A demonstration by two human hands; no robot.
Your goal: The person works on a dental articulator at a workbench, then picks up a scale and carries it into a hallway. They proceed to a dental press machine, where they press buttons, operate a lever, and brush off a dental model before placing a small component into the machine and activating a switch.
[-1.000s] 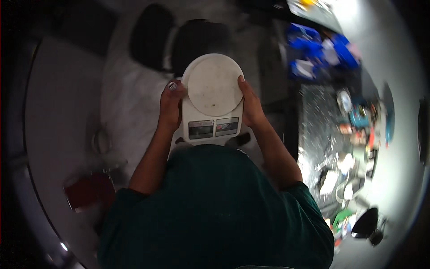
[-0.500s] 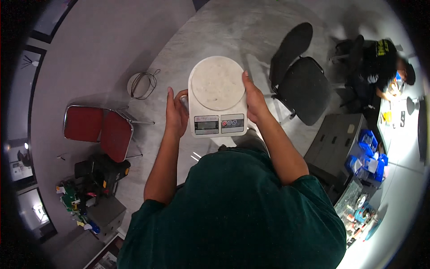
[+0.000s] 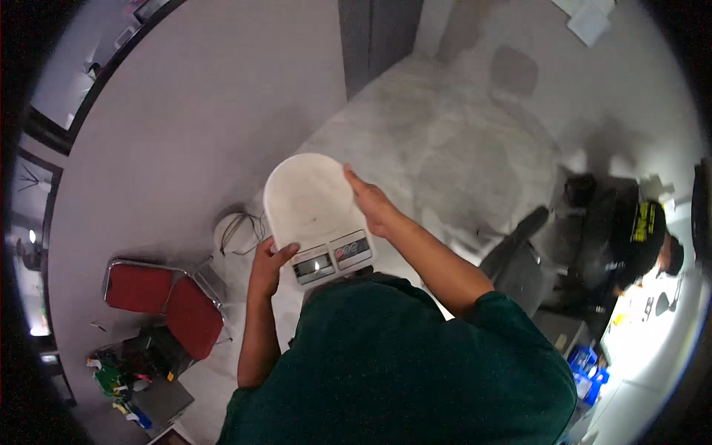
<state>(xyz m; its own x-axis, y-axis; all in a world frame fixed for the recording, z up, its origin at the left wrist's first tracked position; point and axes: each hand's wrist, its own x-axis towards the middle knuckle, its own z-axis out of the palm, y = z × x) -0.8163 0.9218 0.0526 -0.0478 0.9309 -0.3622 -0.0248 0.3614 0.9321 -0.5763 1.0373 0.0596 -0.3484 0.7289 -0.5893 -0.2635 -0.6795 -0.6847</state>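
A white digital kitchen scale (image 3: 310, 199) with a round weighing plate hangs in the air in front of my chest, tilted a little. Its small display and button panel face me, on the side nearest my body. My left hand (image 3: 268, 263) grips the scale's near left corner, thumb on top beside the display. Along the right edge my right hand (image 3: 373, 204) holds the scale, thumb up by the plate's rim. The fingers under the scale are hidden. Nothing lies on the plate.
A red folding chair (image 3: 193, 315) stands at the left by the wall, near a round pale object with a cable (image 3: 236, 233). At the right are a dark office chair (image 3: 521, 271), a seated person (image 3: 644, 233) at a bright desk, and blue bins (image 3: 587, 371).
The scale has shifted left and nearer my body and turned slightly. My left thumb now lies on its top. The whole view has swung, with the chairs and desk lower in it.
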